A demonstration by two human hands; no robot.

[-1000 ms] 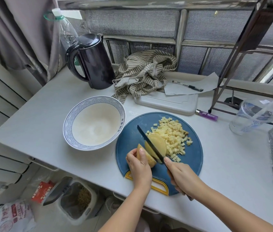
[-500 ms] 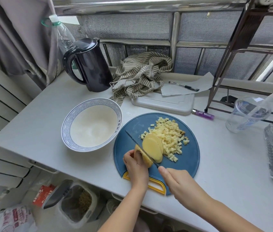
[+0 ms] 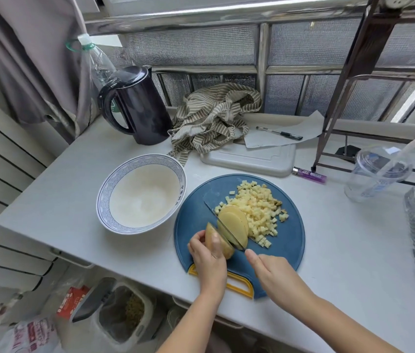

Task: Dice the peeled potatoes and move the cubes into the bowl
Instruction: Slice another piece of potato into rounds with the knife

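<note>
One knife [image 3: 224,231] now lower through one potato [image 3: 225,248], left fingers [image 3: 196,241] round potato, right fingers [image 3: 252,256] round knife.

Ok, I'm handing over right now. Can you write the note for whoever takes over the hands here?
Left hand: holds the uncut potato end on the board.
Right hand: grips the knife, blade down between that end and the slices.
Cubes: piled on the board, beyond the slices. Bowl: left of the board, no cubes in it.
Done: one pile diced, a few slices cut.
Left: finish slicing, dice the slices, move all cubes into the bowl.
</note>
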